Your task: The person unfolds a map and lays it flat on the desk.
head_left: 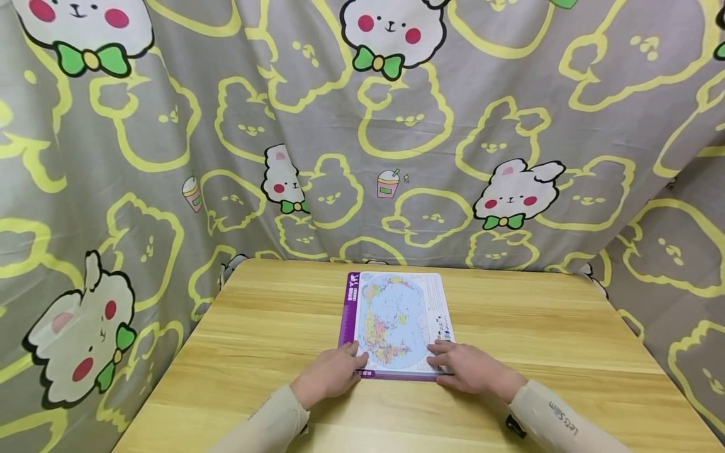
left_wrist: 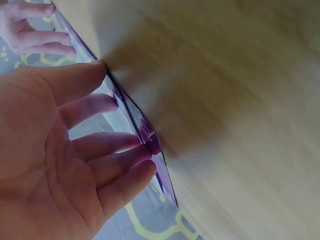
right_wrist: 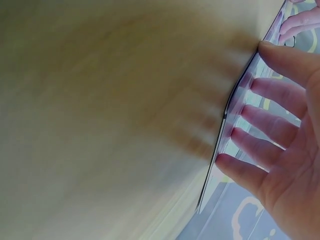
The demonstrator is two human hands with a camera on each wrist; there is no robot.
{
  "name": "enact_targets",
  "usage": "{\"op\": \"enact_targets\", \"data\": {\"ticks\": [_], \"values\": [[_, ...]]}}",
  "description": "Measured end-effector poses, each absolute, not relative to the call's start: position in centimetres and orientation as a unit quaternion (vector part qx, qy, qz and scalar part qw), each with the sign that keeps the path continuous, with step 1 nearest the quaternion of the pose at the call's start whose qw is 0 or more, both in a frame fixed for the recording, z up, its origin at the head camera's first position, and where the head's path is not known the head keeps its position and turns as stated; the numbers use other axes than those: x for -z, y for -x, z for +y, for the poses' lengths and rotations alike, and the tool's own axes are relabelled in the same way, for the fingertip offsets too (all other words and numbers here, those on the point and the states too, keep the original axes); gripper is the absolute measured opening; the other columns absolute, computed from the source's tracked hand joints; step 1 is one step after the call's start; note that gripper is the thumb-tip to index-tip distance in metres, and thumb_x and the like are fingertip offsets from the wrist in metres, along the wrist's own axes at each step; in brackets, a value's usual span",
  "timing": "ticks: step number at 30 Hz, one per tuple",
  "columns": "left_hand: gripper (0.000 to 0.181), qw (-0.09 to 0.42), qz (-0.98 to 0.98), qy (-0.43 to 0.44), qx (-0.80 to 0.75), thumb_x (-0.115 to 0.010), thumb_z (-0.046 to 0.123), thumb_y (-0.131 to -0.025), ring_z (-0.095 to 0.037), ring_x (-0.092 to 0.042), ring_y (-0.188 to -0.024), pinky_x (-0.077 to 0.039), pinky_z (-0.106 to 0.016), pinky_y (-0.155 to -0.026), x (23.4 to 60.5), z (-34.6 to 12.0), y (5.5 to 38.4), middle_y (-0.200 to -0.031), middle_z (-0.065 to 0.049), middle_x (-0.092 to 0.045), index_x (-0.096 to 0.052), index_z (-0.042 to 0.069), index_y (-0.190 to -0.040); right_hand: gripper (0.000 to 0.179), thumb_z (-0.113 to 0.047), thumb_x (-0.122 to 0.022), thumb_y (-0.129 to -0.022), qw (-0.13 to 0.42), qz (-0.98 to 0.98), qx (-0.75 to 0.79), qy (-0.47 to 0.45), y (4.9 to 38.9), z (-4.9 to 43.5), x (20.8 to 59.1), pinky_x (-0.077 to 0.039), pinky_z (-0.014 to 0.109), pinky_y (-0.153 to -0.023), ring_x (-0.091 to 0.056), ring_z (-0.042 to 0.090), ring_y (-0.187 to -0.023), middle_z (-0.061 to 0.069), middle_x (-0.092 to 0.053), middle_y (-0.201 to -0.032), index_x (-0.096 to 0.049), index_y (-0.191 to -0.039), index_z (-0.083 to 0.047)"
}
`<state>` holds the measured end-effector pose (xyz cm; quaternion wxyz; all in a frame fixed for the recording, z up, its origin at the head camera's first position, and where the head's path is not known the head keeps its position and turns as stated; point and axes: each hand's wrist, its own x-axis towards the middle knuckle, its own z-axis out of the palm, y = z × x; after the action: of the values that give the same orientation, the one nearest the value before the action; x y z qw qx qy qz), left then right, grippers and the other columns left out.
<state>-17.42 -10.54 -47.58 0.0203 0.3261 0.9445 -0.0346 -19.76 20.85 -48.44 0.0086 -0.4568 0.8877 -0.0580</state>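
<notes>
A flat world map [head_left: 396, 321] with a purple strip down its left side lies on the wooden table [head_left: 255, 314]. Several thin layers show along its near edge, the lower ones purple. My left hand [head_left: 328, 374] rests at its near left corner, fingertips on the edge. At the opposite near corner, my right hand [head_left: 472, 368] touches the right edge. In the left wrist view, the left fingers [left_wrist: 120, 162] are spread and nearly straight against the purple edge [left_wrist: 147, 135]. The right wrist view has the right fingers [right_wrist: 270, 122] likewise spread along the thin edge.
A grey curtain [head_left: 317, 126] printed with yellow outlines and white rabbits hangs behind the table and along both sides. Light sleeves [head_left: 266, 421] cover both forearms, and a dark band [head_left: 515, 428] shows under the right wrist.
</notes>
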Motion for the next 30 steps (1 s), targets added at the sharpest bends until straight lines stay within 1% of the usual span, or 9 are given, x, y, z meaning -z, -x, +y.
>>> {"op": "enact_targets", "data": {"ticks": [9, 14, 19, 23, 30], "values": [[0.042, 0.011, 0.943, -0.331, 0.039, -0.063, 0.030, -0.090, -0.031, -0.054, -0.118, -0.049, -0.041, -0.093, 47.6, -10.1, 16.7, -0.132, -0.019, -0.053, -0.059, 0.016, -0.130, 0.038, -0.027, -0.064, -0.090, 0.036, 0.894, 0.065, 0.443, 20.1, 21.3, 48.4, -0.044, 0.048, -0.097, -0.047, 0.035, -0.124, 0.015, -0.054, -0.133, -0.064, -0.122, -0.007], [0.043, 0.018, 0.941, -0.338, 0.028, -0.063, 0.027, -0.090, -0.031, -0.051, -0.121, -0.046, -0.041, -0.097, 47.5, -10.4, 16.7, -0.135, -0.018, -0.051, -0.057, 0.015, -0.131, 0.038, -0.027, -0.064, -0.089, 0.030, 0.895, 0.063, 0.440, 20.2, 21.4, 48.5, -0.044, 0.049, -0.096, -0.048, 0.035, -0.123, 0.014, -0.055, -0.132, -0.065, -0.122, -0.008], [0.044, 0.015, 0.935, -0.355, 0.016, -0.064, 0.024, -0.090, -0.030, -0.049, -0.124, -0.043, -0.040, -0.101, 47.6, -11.2, 17.0, -0.136, -0.018, -0.050, -0.056, 0.010, -0.131, 0.038, -0.028, -0.065, -0.089, 0.025, 0.898, 0.048, 0.437, 20.0, 21.2, 48.5, -0.044, 0.049, -0.097, -0.049, 0.036, -0.122, 0.015, -0.056, -0.131, -0.065, -0.121, -0.007], [0.046, 0.010, 0.933, -0.358, 0.017, -0.064, 0.023, -0.089, -0.032, -0.048, -0.124, -0.042, -0.040, -0.102, 47.7, -11.9, 17.3, -0.135, -0.019, -0.050, -0.055, 0.006, -0.131, 0.040, -0.029, -0.063, -0.090, 0.026, 0.900, 0.042, 0.434, 19.9, 20.6, 48.0, -0.043, 0.048, -0.099, -0.049, 0.034, -0.123, 0.015, -0.055, -0.132, -0.063, -0.123, -0.006], [0.049, 0.030, 0.939, -0.342, 0.016, -0.061, 0.025, -0.092, -0.035, -0.043, -0.128, -0.039, -0.040, -0.104, 47.6, -12.5, 17.5, -0.139, -0.022, -0.045, -0.051, 0.001, -0.134, 0.040, -0.030, -0.060, -0.092, 0.019, 0.902, 0.039, 0.430, 20.1, 19.0, 47.6, -0.043, 0.047, -0.099, -0.048, 0.033, -0.123, 0.015, -0.054, -0.133, -0.062, -0.125, -0.007]]}}
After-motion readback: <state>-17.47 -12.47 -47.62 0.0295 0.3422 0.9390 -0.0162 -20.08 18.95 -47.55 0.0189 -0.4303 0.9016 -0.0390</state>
